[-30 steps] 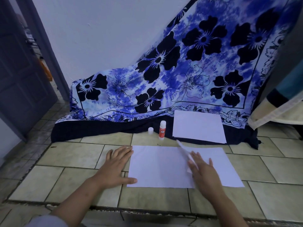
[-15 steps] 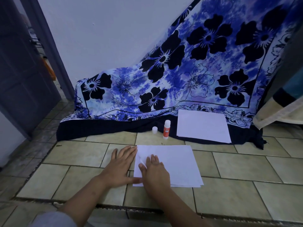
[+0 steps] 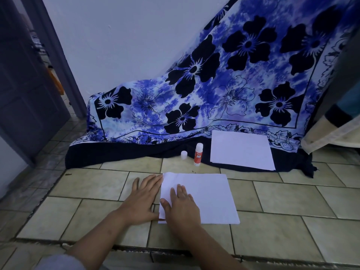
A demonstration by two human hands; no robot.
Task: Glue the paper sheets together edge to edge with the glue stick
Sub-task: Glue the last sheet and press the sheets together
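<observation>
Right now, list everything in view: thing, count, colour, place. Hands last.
front paper: sheet count unclear, white, on the floor, centre
back paper: sheet count unclear, white, on the cloth's dark hem, right of the glue stick
glue stick: one, white with red label, upright at the hem
cap: one, white, just left of the glue stick
cloth: one, blue with black flowers, draped against the wall
floor: beige tiles, throughout
door: one, grey, far left
wall: white, behind
left hand: flat on the floor at the front paper's left edge
right hand: flat on the front paper
</observation>
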